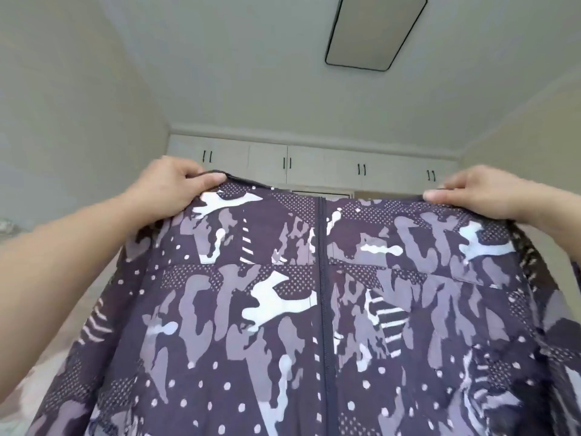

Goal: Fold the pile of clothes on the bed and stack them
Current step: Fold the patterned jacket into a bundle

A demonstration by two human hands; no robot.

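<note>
I see no words or labels on anything here. My two hands hold a jacket [314, 309] up in the air in front of me. It is dark purple with grey and white blotches, dots and stripes. A dark zip [322, 278] runs straight down its middle, and it is closed.

The top edge of the jacket is pulled flat between my hands. The sides hang down past the bottom of the view, so I cannot see the lower edge.

My left hand [171, 184] pinches the top edge at the left corner, with the thumb on the near side of the cloth. My right hand [471, 193] pinches the top edge at the right corner in the same way. Both grips are closed tight on the cloth.

Above the jacket there is lots of open room. I see white cupboards [314, 162] high on the far wall and a flat lamp [375, 31] on the ceiling.
</note>
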